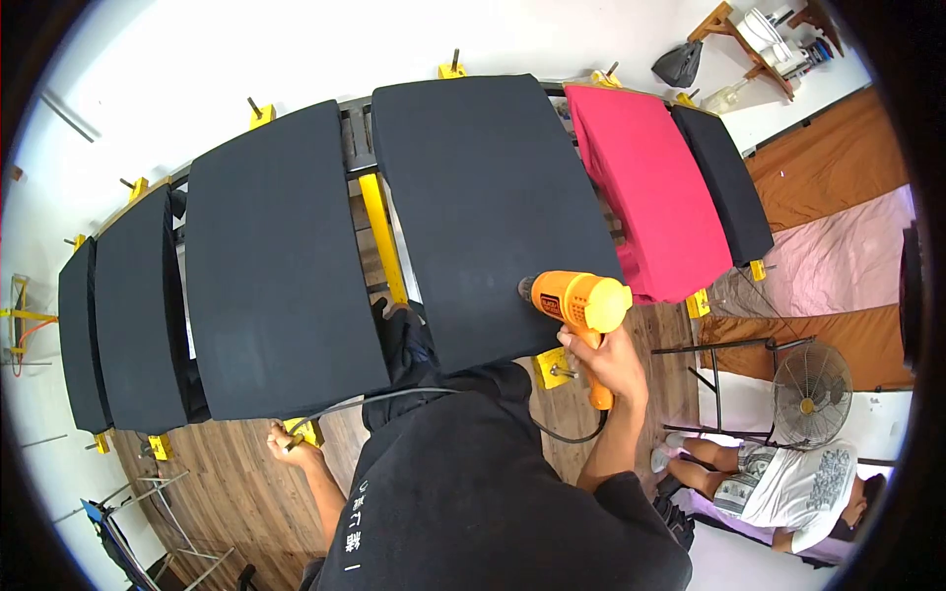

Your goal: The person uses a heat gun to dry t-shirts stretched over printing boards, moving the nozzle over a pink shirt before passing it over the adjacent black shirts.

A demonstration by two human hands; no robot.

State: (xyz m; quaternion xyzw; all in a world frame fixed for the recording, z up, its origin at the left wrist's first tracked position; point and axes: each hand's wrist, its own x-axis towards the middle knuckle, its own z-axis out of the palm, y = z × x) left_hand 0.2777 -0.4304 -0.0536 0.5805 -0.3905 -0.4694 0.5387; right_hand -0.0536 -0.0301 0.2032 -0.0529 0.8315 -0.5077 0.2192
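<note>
An orange heat gun [576,298] is in my right hand [616,366], its fingers wrapped round the handle. The nozzle points left, over the near part of a wide board covered in black cloth [483,197]. A grey cord [384,396] crosses in front of my body. My left hand [294,448] is closed on this cord, just below the near edge of another black-covered board [276,266]. Between these two boards a yellow bar [384,236] shows.
More black-covered boards [138,315] stand at the left. A red-covered board [655,187] and a narrow black one [724,182] stand at the right. Yellow clamps [554,369] line the edges. A fan [810,394] and a seated person [788,497] are at the lower right.
</note>
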